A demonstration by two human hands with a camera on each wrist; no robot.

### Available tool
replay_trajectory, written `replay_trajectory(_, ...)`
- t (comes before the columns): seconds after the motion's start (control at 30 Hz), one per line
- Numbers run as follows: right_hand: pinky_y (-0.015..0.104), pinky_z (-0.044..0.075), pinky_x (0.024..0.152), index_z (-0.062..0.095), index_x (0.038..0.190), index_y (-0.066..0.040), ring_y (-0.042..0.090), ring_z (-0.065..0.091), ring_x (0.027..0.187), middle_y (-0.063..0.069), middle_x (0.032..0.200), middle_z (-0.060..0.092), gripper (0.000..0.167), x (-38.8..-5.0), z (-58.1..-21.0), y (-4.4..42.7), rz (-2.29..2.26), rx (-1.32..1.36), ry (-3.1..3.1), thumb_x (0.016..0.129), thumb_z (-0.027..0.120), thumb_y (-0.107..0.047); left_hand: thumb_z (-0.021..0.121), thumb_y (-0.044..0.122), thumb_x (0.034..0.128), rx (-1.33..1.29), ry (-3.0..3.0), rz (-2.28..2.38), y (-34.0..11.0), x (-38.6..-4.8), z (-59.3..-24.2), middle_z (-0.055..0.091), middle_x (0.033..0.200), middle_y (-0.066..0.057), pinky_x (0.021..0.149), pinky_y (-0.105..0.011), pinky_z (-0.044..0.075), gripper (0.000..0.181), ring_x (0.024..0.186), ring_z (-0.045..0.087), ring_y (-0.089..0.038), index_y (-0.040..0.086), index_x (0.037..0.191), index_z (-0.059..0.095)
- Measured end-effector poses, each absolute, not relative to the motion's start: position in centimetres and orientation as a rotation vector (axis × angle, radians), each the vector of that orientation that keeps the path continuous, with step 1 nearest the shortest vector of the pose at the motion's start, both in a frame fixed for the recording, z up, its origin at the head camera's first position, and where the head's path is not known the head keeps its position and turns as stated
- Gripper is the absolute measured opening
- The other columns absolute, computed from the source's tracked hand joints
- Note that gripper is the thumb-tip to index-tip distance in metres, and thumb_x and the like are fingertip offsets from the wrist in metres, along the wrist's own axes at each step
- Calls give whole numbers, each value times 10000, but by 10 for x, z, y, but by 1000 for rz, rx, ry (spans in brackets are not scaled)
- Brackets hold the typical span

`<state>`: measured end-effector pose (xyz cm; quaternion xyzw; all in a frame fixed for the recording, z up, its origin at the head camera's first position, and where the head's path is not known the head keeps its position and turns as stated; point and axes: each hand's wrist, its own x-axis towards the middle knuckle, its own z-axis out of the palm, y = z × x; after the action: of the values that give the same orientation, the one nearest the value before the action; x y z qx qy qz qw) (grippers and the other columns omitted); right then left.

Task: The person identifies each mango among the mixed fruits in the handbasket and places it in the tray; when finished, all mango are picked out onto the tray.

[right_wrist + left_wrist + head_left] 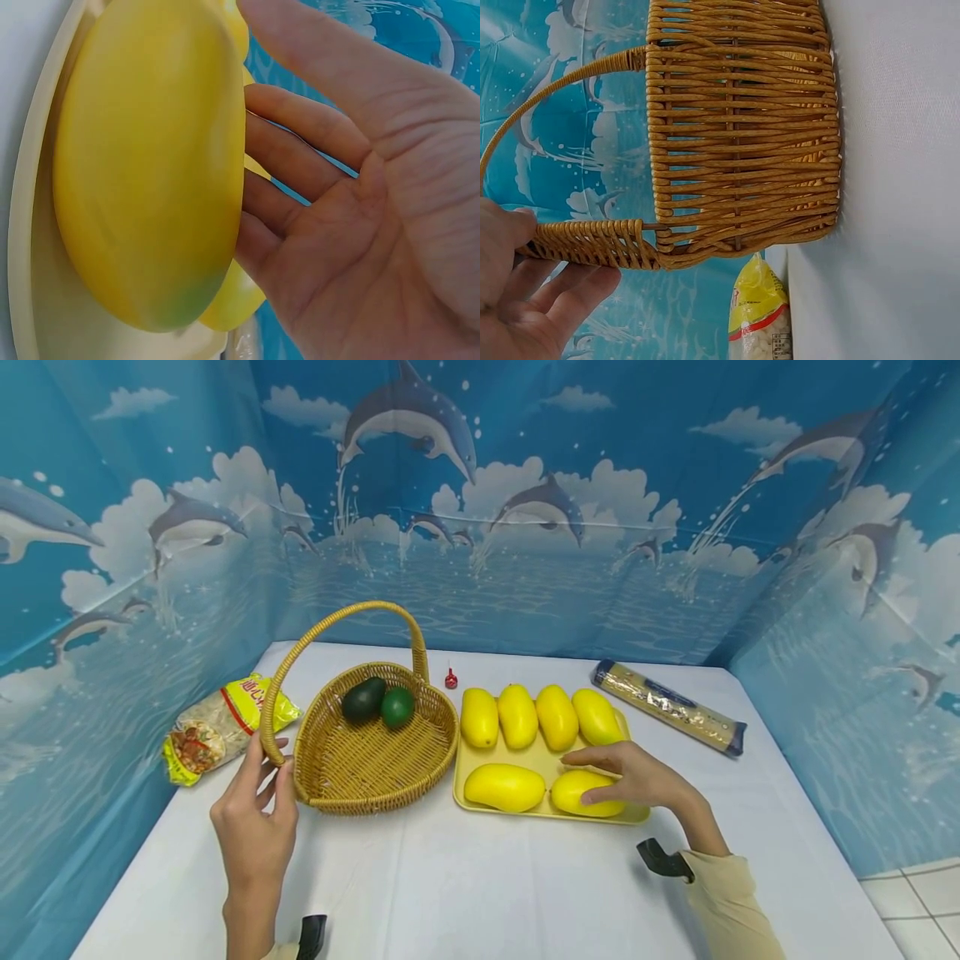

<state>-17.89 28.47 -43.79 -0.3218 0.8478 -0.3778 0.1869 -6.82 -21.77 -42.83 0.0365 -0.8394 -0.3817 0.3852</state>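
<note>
My left hand [258,818] pinches the lower part of the handle [300,647] of a wicker basket [378,802] between thumb and fingers. Inside the basket lie two dark green fruits like avocados, one darker [363,699] and one brighter [397,707]. The left wrist view shows the basket's woven side [739,142] standing on the table. My right hand [637,774] is at the front right mango [577,793], thumb on the near side and fingers beyond it. In the right wrist view a gap separates my palm from this mango [150,165]; whether the fingertips touch it is hidden.
Several more yellow mangoes [517,717] lie on the pale yellow tray [480,760]. Left of the basket is a yellow-and-clear food bag [217,731]. A long gold packet [667,706] lies behind the tray at right, and a small red object [451,679] behind the basket.
</note>
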Motion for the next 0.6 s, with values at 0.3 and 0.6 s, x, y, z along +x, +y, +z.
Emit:
replay_trajectory(0.3,577,515,1130,658,1470,-41,390,621,1366,132,1455,685,551,-174,-432,282,-1137,-904,2521,976,829,-214,781,-18,965,185,-2262,-824,-214,-56,-417,713,1337,-236,881,-500,636,701,1192,721,-416,74,1607,514)
replay_trajectory(0.6,196,397,1209,564,1574,-99,342,500,1495,104,1604,561,654,-165,-403,260,-1355,-948,2857,969,812,-66,767,71,972,90,-1935,-722,-180,-38,-381,698,1266,-298,1148,-294,479,438,1180,620,-480,-53,1385,690)
